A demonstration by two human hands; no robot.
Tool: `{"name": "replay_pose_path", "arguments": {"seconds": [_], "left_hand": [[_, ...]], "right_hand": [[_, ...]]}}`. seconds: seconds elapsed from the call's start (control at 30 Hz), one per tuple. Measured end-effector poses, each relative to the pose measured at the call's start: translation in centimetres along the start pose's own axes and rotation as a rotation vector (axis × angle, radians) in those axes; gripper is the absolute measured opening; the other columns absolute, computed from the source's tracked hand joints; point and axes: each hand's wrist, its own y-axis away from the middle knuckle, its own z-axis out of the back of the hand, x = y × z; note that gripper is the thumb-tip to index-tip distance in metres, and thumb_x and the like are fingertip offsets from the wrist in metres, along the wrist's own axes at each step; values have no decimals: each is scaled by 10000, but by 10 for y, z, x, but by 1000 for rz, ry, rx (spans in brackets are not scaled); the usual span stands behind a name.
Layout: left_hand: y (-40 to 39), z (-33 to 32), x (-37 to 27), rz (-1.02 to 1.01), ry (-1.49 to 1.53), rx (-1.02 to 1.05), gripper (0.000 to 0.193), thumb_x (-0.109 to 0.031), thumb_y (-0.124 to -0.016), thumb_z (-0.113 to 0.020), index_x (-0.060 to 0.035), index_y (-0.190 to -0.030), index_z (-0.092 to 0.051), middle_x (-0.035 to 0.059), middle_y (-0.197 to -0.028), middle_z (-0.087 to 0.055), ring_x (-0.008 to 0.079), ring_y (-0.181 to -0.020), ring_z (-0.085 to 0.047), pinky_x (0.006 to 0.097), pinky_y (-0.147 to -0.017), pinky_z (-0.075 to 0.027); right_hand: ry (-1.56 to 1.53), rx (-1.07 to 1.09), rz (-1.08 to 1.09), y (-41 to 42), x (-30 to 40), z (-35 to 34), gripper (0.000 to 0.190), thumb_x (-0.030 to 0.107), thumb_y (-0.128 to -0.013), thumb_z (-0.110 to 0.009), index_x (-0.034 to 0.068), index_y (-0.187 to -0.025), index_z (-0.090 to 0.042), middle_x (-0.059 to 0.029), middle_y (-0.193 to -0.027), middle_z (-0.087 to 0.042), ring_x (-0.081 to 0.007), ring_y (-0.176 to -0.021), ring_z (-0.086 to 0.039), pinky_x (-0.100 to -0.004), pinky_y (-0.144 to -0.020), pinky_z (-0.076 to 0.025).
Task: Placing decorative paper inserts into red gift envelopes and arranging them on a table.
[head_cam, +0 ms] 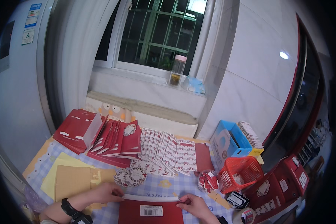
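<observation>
A flat red packet (151, 205) lies before me at the table's front, bearing a white barcode label (151, 210). Along its far edge runs a white strip (151, 198). My left hand (114, 192) pinches the left end of that edge, while my right hand (193, 205) grips its right end between thumb and fingers. Just beyond my left hand lie round wreath-printed cards (131, 177). Brown card sheets (72, 180) rest on yellow paper (49, 179) to the left. The packet's near end is cut off by the picture's rim.
Red packets (75, 128), red folders (114, 137) and patterned white folders (159, 148) line the table's back. To the right stand a round clear tub (208, 181), red basket (226, 176), blue box (224, 151), tape roll (243, 216) and open red carton (271, 186).
</observation>
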Motion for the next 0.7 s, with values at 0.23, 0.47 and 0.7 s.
{"name": "replay_pose_path", "arguments": {"seconds": [0.23,0.47,0.7], "left_hand": [[1,2,-3,-150,-225,22,171,-182,-714,-684,-91,-857,-666,27,-778,-587,111,-716,-560,222,-646,-448],[3,1,0,-242,-294,37,149,-198,-733,-656,-114,-854,-665,41,-784,-558,149,-699,-549,249,-628,-442],[8,-4,-11,-159,-325,54,216,-274,-746,-640,-103,-878,-639,63,-811,-526,177,-728,-534,268,-636,-434]], "right_hand": [[-49,34,-24,-1,-2,0,210,116,-719,-690,6,-878,-610,-23,-747,-623,-72,-652,-567,-206,-587,-466],[-108,85,13,-2,-4,-1,172,94,-746,-661,14,-890,-611,-10,-774,-601,-53,-643,-532,-199,-594,-450],[-55,61,-16,1,5,0,186,98,-747,-661,3,-889,-588,-21,-761,-598,-57,-632,-537,-198,-567,-455]]}}
